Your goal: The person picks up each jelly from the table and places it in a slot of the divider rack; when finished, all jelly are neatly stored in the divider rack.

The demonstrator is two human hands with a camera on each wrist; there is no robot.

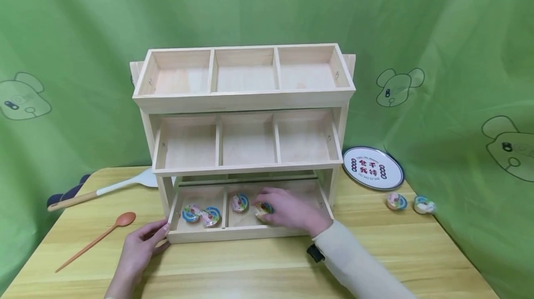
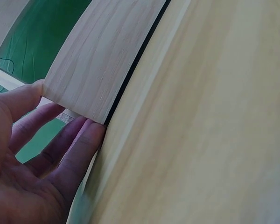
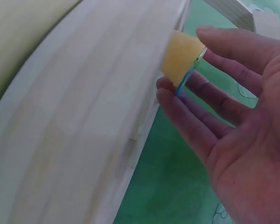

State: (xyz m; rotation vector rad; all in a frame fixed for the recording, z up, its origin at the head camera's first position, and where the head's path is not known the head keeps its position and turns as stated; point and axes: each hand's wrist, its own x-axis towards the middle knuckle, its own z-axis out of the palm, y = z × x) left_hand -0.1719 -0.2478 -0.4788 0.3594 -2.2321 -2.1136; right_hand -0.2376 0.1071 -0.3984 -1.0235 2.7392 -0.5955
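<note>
A three-tier wooden rack (image 1: 244,97) with divided trays stands on the table. My left hand (image 1: 139,248) grips the front left corner of its bottom tray (image 1: 250,233); in the left wrist view the thumb lies at the top edge and the fingers (image 2: 79,154) at the tray's end. Over the middle compartment, my right hand (image 1: 289,208) holds a jelly cup (image 1: 263,211) between thumb and fingers. The right wrist view shows its yellow-orange cup (image 3: 179,56) and blue-patterned lid. Another jelly cup (image 1: 239,202) sits in that compartment, and two jelly cups (image 1: 210,216) lie in the left one.
Two more jelly cups (image 1: 396,200) lie on the table at the right, near a round white plate (image 1: 373,168) with red characters. On the left are an orange wooden spoon (image 1: 125,219) and a white spatula (image 1: 146,177) with a wooden handle. A green curtain (image 1: 250,2) hangs behind.
</note>
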